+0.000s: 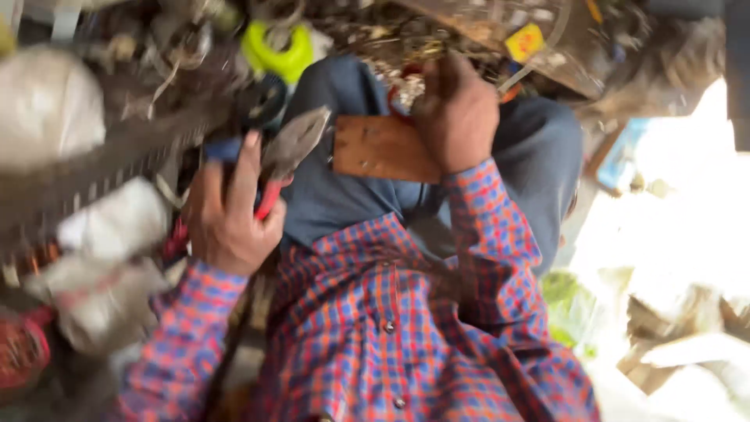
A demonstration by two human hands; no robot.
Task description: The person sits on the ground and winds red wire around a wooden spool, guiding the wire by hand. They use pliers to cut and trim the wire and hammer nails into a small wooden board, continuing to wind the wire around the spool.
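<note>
**Pliers in left hand, wooden board under right**

Nearest the camera: checked shirt [375,328], red, blue and orange, buttons down the front, both sleeves reaching forward. Past the shirt: lap in blue-grey trousers [344,187].

Left hand [226,215] clenched round red-handled pliers [285,160]; grey jaws pointing up and to the right, over the trousers, jaws close together, nothing seen between them. Handles mostly hidden in the fist; only a strip of red visible below the fingers.

Right hand [457,117] curled, pressed down on the far right end of a flat brown wooden board [379,148]. Board lying across the lap, small dark marks near its corners. Fingers bent over the board's far edge; whether grasping the board or something small beyond it, cannot tell, motion blur. Pliers just left of the board, not touching.

Left side: pale cloth or plastic bundles [109,234], blurred, and a long dark toothed bar [94,172] running diagonally. Something red [23,344] at lower left, unclear.

Farther on: heap of scrap [391,39], tangled and brownish, no distinct container made out. Yellow-green ring-shaped piece [277,51] lying at its near edge; yellow tag [523,41] farther right. Right edge washed out by bright light; green patch [566,301] low down there.
</note>
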